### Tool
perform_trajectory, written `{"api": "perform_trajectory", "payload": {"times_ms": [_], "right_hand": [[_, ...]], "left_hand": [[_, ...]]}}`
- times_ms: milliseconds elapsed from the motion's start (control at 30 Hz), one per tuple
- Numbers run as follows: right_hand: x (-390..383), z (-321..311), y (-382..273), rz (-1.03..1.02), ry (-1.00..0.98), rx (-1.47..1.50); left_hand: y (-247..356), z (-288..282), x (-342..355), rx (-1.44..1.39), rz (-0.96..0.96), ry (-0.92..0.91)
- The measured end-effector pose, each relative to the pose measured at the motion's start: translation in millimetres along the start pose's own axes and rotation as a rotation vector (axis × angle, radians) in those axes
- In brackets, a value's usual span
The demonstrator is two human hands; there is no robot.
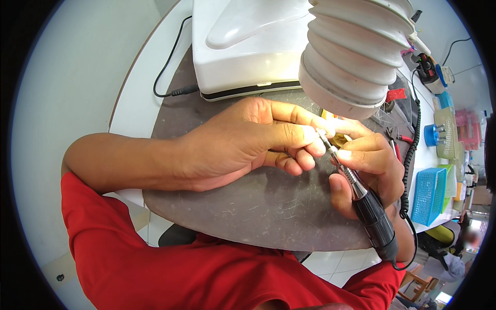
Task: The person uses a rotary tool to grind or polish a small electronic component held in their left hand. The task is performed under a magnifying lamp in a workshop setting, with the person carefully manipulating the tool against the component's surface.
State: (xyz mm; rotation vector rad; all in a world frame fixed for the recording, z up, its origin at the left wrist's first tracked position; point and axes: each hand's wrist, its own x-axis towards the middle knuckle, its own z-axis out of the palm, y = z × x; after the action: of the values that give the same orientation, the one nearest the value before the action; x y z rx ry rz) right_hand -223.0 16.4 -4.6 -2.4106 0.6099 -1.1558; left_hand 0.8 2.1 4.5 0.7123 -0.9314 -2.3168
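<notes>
My right hand (374, 160) grips a rotary handpiece (373, 222) with a black body and a silver neck, its tip slanting up and left. At that tip, my left hand (253, 137) has thumb and forefinger pinched on something small; a bit of pale material shows there, but I cannot make out what it is. Both hands meet at the fingertips above the grey work mat (248, 219), just below the mouth of a white corrugated hose (356, 62). Something yellowish (339, 139) shows behind my fingers, mostly hidden.
A white box-shaped machine (248, 64) stands at the back, with a black cable (170, 95) by its left side. On the right lie a coiled black cord (409, 170), red-handled pliers (397, 149), a blue bur stand (431, 135) and a blue basket (429, 197). A person sits farther off.
</notes>
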Motion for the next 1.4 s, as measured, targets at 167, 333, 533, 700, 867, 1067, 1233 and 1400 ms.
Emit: {"api": "perform_trajectory", "payload": {"times_ms": [167, 333, 533, 700, 867, 1067, 1233, 1400], "right_hand": [[1.6, -0.9, 0.8, -0.008, -0.018, -0.005], [-0.8, 0.5, 1.7, 0.011, 0.024, 0.015], [-3.2, -0.4, 1.3, 0.018, 0.016, 0.008], [-4.0, 0.5, 0.2, 0.034, 0.021, 0.031], [-1.8, 0.9, 2.5, -0.011, 0.008, 0.053], [-1.1, 2.8, 1.6, -0.009, 0.034, 0.071], [-1.2, 3.9, 2.7, -0.005, 0.043, 0.07], [-0.6, 2.7, 3.4, -0.018, 0.033, 0.061]], "left_hand": [[-0.1, -1.8, 0.0, -0.019, -0.009, -0.008], [-0.5, -1.4, -0.6, 0.01, 0.025, 0.009], [-0.7, -1.7, -2.0, 0.005, 0.046, 0.006], [-1.0, -1.0, -1.4, 0.003, 0.047, -0.007], [0.7, 0.3, -0.7, 0.023, 0.02, -0.003], [0.8, 0.5, -0.2, 0.041, 0.006, 0.006], [-0.2, -0.7, -0.6, 0.044, 0.006, 0.009], [-0.2, 0.4, -0.6, 0.047, 0.016, 0.014]]}}
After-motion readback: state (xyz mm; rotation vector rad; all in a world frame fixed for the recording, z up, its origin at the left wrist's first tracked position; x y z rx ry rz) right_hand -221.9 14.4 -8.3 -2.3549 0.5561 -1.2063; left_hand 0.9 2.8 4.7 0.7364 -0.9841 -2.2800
